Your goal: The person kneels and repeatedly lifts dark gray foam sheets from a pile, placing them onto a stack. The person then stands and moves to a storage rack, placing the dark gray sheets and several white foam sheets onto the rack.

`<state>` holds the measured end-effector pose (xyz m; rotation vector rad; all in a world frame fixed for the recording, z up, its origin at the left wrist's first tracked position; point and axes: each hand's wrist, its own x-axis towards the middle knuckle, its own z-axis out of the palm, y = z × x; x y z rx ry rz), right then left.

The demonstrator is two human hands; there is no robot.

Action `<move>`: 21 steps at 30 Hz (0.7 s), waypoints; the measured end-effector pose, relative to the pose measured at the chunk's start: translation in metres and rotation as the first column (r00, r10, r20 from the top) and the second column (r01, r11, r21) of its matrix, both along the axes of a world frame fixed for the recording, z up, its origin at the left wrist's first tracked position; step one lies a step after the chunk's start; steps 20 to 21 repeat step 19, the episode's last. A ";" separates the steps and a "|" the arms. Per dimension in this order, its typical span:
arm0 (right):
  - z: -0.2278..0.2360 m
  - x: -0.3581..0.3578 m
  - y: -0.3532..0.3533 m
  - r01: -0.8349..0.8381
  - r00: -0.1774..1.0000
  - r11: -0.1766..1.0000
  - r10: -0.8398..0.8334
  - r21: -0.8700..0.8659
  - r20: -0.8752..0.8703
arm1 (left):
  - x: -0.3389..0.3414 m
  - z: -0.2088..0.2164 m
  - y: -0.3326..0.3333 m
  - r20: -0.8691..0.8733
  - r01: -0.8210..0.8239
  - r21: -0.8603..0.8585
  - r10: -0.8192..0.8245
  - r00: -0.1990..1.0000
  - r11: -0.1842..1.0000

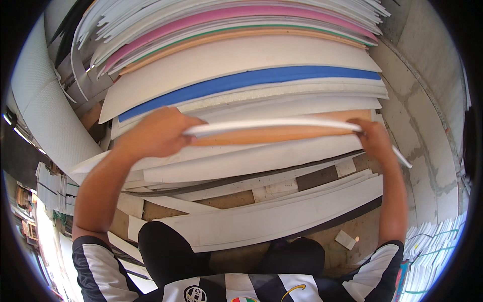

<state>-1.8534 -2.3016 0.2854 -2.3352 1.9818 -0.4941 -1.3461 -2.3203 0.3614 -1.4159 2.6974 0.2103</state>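
A long, thin white foam strip [276, 123] bows slightly upward between my two hands, above a pile of foam sheets. My left hand [158, 133] is closed round it on the left, thumb and fingers pinching it. Near its other end my right hand [375, 137] grips it, and a short white tail pokes out past the wrist. Whether it is a narrow strip or a sheet seen edge-on I cannot tell. Directly beneath lie an orange sheet [282, 134] and a white sheet [251, 160]. Just beyond is a blue sheet [251, 79] between white ones.
Farther back, more sheets are stacked, among them a pink sheet [241, 16]. Long white strips [271, 214] lie on the floor by my knees. A large white roll [43, 100] stands at left, a grey wall [417, 100] at right, and tied white bundles [432, 256] at lower right.
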 end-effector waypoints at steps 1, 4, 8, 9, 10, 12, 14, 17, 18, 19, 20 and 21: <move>0.013 -0.002 -0.011 -0.047 0.999 0.988 0.046 -0.149 -0.007 | 0.008 0.014 -0.002 -0.052 0.001 -0.107 -0.007 0.999 0.994; 0.049 0.013 -0.052 -0.161 0.987 0.846 0.132 -0.508 -0.093 | 0.026 0.033 -0.023 -0.167 -0.033 -0.395 -0.037 0.985 0.918; 0.040 0.038 -0.134 -0.242 0.963 0.627 0.063 -0.740 -0.262 | 0.051 0.011 -0.061 -0.161 -0.100 -0.634 -0.005 0.987 0.767; 0.025 0.046 -0.158 -0.209 0.946 0.646 -0.056 -0.734 -0.319 | 0.064 -0.008 -0.080 -0.131 -0.086 -0.680 -0.005 0.991 0.728; 0.009 0.055 -0.176 -0.172 0.912 0.660 -0.174 -0.731 -0.372 | 0.072 -0.026 -0.094 -0.101 -0.070 -0.724 -0.005 0.995 0.686; -0.033 0.068 -0.206 -0.032 0.894 0.832 -0.224 -0.554 -0.389 | 0.075 -0.069 -0.121 -0.050 -0.139 -0.606 0.137 0.989 0.783; -0.066 0.082 -0.227 0.036 0.890 0.909 -0.217 -0.415 -0.400 | 0.076 -0.104 -0.143 -0.033 -0.209 -0.527 0.226 0.974 0.824; -0.066 0.091 -0.240 0.135 0.886 0.908 -0.291 -0.397 -0.362 | 0.065 -0.119 -0.155 -0.041 -0.278 -0.479 0.294 0.955 0.833; -0.059 0.095 -0.244 0.167 0.902 0.933 -0.275 -0.320 -0.333 | 0.066 -0.118 -0.162 -0.062 -0.302 -0.416 0.305 0.950 0.858; -0.044 0.104 -0.249 0.189 0.920 0.952 -0.257 -0.239 -0.297 | 0.076 -0.113 -0.173 -0.077 -0.329 -0.354 0.323 0.943 0.876; -0.044 0.104 -0.249 0.189 0.920 0.952 -0.257 -0.239 -0.297 | 0.076 -0.113 -0.173 -0.077 -0.329 -0.354 0.323 0.943 0.876; -0.044 0.104 -0.249 0.189 0.920 0.952 -0.257 -0.239 -0.297 | 0.076 -0.113 -0.173 -0.077 -0.329 -0.354 0.323 0.943 0.876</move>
